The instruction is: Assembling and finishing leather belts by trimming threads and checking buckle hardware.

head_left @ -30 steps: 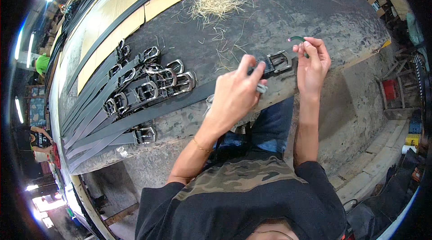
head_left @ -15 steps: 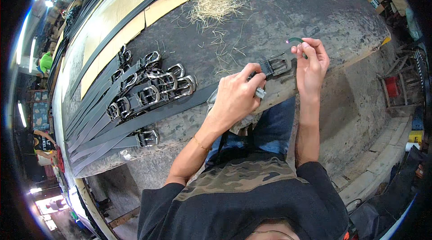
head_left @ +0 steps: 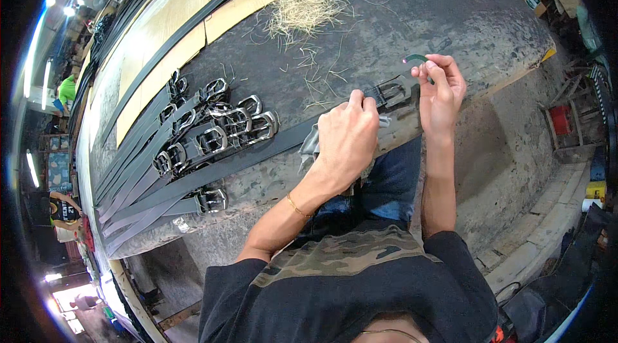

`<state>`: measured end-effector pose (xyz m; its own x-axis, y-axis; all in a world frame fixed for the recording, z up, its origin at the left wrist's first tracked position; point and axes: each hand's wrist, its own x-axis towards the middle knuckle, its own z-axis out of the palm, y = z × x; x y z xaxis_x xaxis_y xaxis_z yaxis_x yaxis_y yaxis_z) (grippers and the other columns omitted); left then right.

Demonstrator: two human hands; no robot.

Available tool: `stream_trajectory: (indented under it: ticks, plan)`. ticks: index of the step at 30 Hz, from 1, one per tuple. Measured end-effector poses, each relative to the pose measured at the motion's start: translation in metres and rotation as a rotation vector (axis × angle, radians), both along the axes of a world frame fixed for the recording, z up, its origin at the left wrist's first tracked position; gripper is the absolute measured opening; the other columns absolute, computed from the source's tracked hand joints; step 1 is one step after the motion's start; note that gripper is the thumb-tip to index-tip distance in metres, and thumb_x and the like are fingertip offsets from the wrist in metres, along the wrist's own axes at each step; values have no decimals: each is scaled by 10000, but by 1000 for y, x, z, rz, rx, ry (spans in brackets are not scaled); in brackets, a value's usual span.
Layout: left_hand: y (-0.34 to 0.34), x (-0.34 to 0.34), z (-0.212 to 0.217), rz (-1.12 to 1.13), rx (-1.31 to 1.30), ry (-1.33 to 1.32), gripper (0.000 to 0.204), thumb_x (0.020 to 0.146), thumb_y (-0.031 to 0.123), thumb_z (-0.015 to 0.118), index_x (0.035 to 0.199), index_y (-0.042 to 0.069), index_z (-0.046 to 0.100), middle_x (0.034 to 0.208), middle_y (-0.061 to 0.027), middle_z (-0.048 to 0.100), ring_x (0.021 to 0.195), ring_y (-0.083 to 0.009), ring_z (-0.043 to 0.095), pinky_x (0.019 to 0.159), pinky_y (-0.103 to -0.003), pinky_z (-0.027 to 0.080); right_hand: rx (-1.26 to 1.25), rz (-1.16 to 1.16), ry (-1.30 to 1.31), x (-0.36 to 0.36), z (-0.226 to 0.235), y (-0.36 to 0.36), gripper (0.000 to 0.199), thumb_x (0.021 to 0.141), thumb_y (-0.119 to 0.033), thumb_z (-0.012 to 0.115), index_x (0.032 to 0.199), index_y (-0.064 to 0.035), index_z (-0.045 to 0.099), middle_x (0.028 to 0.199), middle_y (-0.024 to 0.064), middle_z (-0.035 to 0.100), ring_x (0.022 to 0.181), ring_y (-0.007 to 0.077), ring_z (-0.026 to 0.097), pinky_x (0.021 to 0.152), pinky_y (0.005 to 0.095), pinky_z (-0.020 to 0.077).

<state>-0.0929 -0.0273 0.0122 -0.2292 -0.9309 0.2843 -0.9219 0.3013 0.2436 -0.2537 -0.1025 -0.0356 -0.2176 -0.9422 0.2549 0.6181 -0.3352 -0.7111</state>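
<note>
While a row of finished black belts (head_left: 193, 143) with metal buckles lies stacked to the left of the belt in hand, only one strap (head_left: 257, 156) is being worked on at the near edge of the counter (head_left: 399, 15). Its buckle (head_left: 391, 93) rests on the counter edge between the two hands, and the strap runs from it leftward, past the stacked belts. The left hand (head_left: 346, 140) is closed down over the strap just left of the buckle, pressing it to the counter, with what looks like a pale cloth (head_left: 310, 145) tucked beneath the palm. The right hand (head_left: 441, 89) is held just right of the buckle, its fingertips pinched on a small dark curved piece (head_left: 415, 58), seemingly a belt loop or strap end, whose tip shows a tiny pink glint; what that glint is cannot be told. A single belt (head_left: 209, 200) with its buckle lies apart from the stack, nearer the counter edge. Farther from the buckle, a tuft of dry straw (head_left: 304, 11) is scattered on the dark counter, and pale board sheets (head_left: 193, 21) carry more long straps beyond the stack. Judged from this, most belts appear already fitted with buckles and laid aside, whereas the belt in hand is not yet finished: the small piece is not yet joined to it.
</note>
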Motion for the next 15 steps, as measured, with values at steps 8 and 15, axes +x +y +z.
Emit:
stream_trajectory:
  ticks: [8, 15]
  plan:
    - [-3, -3, 1, -98, -17, -160, 128, 731, 35, 604, 830, -7, 535, 816, -139, 555, 697, -280, 663, 543, -390, 520, 0, 0, 4, 0, 2, 0, 83, 891, 28, 590, 965, 40, 625, 868, 53, 607, 749, 140, 610, 700, 242, 502]
    - [-14, -2, 3, -110, 67, -186, 156, 744, 57, 609, 852, -20, 525, 800, -149, 551, 657, -305, 661, 548, -407, 525, -1, -11, 4, 0, 1, 0, 76, 891, 25, 589, 957, 36, 624, 864, 53, 606, 746, 146, 611, 696, 246, 500]
